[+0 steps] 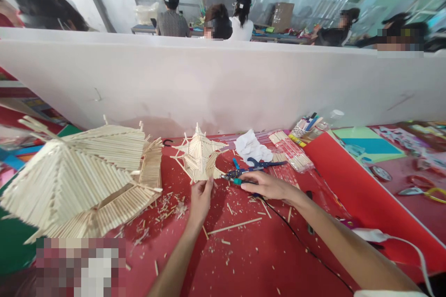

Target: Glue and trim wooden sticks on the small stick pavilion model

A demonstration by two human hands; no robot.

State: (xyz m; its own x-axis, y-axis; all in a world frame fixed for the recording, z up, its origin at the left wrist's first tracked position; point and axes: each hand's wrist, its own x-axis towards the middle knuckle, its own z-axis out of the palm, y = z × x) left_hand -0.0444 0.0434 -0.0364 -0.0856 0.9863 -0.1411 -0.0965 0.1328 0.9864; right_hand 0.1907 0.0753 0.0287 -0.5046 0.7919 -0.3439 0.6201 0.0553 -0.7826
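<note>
A small model roof (199, 153) built from thin wooden sticks, with a pointed top and upturned corners, is at mid-table. My left hand (201, 195) pinches its near lower edge between thumb and fingers. My right hand (265, 185) is closed around a slim dark corded tool (240, 181) with a green band. Its tip is close to the model's right lower edge; I cannot tell whether they touch. Just behind that tool lie dark blue-handled pliers (266, 164). The black cord (289, 227) runs toward the lower right.
At left stands a larger stick-built roof model (87, 171). Crumpled white tissue (251, 146) and packaged sticks (291, 151) lie behind my right hand. Stick scraps litter the red table (251, 260). A red board (365, 195) lies right; a white partition (223, 79) crosses behind, with people beyond.
</note>
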